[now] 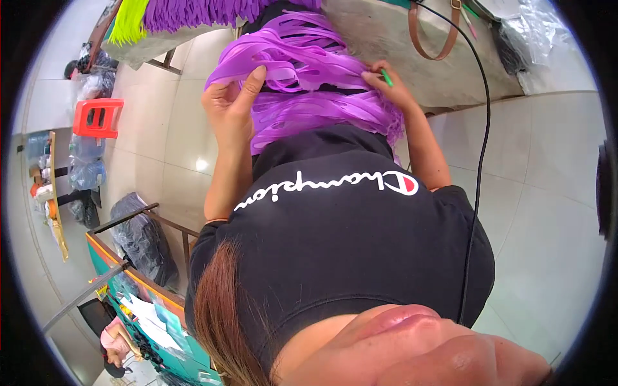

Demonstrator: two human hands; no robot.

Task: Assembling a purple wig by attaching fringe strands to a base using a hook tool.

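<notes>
Hair and black sweatshirt: closest, filling the lower middle.
Purple bands: looped loosely across the wearer's lap.
Left hand: pinching a band under the thumb.
Right hand: holding a small green tool at the bands' edge.
Progress: seems midway; lap bands remain loose, purple fringe lies on the table; cannot tell what's finished.
Containers: dark plastic bag, clear bag; contents unclear.

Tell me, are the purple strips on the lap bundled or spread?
Spread: the purple strips fan out in loose loops, some reaching from left hand to right hand.
</notes>
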